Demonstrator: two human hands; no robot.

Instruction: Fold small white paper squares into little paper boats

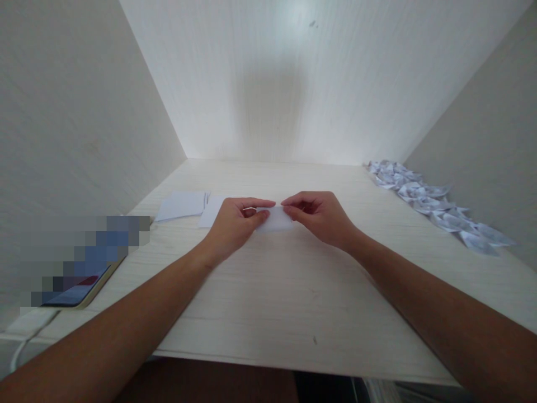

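A small white sheet of paper (277, 220) lies on the pale wooden desk (268, 291) in the middle. My left hand (235, 223) pinches its left edge with thumb and fingers pressed together. From the other side my right hand (319, 215) grips the right edge, fingers curled over it. The two hands nearly touch above the paper, which they partly hide.
Blank white sheets (182, 205) lie just left of my hands. Several folded white paper pieces (436, 210) run in a row along the right wall. A phone (78, 294) and a white cable (25, 338) sit at the left front edge. Walls enclose three sides.
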